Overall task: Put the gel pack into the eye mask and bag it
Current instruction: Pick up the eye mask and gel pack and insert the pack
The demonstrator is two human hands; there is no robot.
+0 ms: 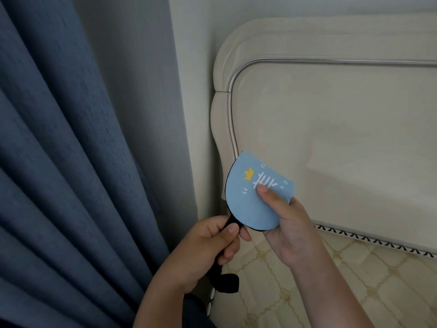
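Your right hand (288, 224) pinches the eye mask (248, 204), lower middle; your left hand (208, 247) grips its strap (230, 281). It looks soft and floppy, so hold the edges.

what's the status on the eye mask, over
Right hand pinching blue eye mask, thumb on print. Left hand gripping its black strap. Gel pack and bag not in view.

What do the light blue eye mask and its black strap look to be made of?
Light blue eye mask with yellow crown print: seemingly soft matte fabric, perhaps foam-backed; it curves under the thumb of the right hand without shine. Black strap: apparently matte textile, possibly elastic; it hangs limp below the grip of the left hand.
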